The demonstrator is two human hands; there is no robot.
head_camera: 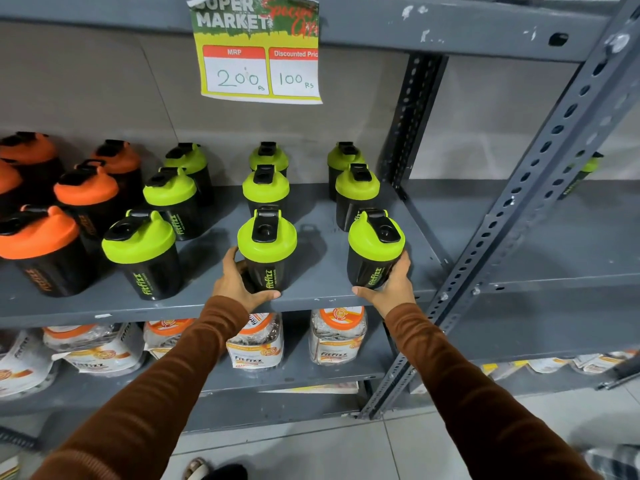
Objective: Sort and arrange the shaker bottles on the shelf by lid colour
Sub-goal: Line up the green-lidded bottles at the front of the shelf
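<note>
The sorting looks nearly done. On the shelf (311, 299) the orange-lidded bottles (86, 192) stand grouped at the left, and the green-lidded ones sit to their right in 3 columns of 3 — no lid colour looks out of place.

The left hand (239, 285) wraps the base of the front bottle of the middle column (266, 251), fingers closed around it. The right hand (391, 289) grips the front bottle of the right column (375, 251) the same way. Both bottles stand upright on the shelf near its front edge.

What seems left is tidying — the left green column slants, and the gaps between columns are uneven.
</note>
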